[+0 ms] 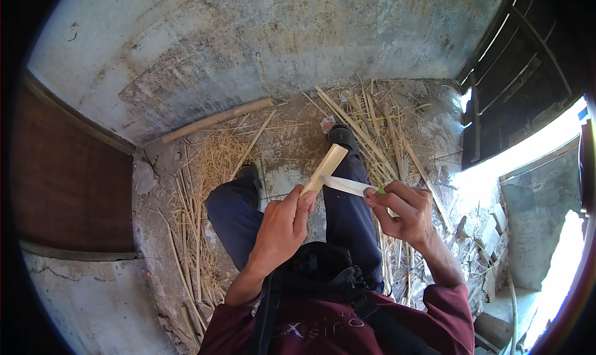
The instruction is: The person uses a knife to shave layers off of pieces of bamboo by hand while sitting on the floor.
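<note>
left hand (280,226): closed around the lower end of a pale split wood piece (329,164), thumb on its near end. the piece sticks out past my fingers, angled forward and to the right, far end free in the air.

right hand (406,211): gripping a knife (347,185) by its green handle, thumb and fingers pinched close to the blade. blade points left, across the gap between my hands; its tip end meets the right edge of the wood just ahead of the left hand. can't tell how deep it bites, if at all.

below the hands: my legs in dark trousers (352,221), black bag (318,254) closer in. ahead and left of the left hand: loose straw (214,156) on the floor, round pole (217,120) along the stained wall (279,38). ahead of the right hand: long pale strips (354,129), loosely piled.
</note>
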Demonstrator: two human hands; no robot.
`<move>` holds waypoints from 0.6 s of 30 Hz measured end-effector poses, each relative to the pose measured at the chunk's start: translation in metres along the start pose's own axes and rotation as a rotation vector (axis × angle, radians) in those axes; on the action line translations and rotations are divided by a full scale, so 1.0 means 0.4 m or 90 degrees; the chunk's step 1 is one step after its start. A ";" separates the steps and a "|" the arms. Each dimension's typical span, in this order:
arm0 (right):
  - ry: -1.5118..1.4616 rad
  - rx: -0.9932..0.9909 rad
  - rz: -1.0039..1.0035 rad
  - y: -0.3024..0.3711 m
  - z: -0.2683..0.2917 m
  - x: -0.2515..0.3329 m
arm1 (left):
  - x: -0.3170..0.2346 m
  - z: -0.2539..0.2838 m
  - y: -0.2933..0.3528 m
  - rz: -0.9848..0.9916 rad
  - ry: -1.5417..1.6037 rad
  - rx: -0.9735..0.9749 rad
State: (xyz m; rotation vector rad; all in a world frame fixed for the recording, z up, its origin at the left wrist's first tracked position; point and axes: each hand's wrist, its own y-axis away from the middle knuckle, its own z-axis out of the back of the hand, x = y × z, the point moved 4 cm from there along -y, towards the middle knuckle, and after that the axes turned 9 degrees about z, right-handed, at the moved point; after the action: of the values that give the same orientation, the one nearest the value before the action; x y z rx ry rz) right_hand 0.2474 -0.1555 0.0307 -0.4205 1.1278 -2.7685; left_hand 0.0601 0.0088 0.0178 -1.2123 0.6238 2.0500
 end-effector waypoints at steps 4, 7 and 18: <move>0.041 -0.025 -0.010 0.001 0.007 -0.019 | 0.000 0.001 -0.001 -0.015 -0.007 -0.001; 0.043 -0.040 -0.028 -0.015 0.013 -0.009 | -0.001 0.006 -0.005 -0.007 -0.021 0.010; 0.034 -0.066 -0.054 -0.007 0.060 -0.069 | 0.029 0.023 0.003 0.017 -0.030 0.021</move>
State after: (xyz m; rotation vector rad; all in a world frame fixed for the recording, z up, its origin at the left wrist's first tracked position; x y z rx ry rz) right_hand 0.2810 -0.1635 0.0430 -0.4174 1.3007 -2.8176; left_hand 0.0500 0.0180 0.0116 -1.1382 0.6527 2.0766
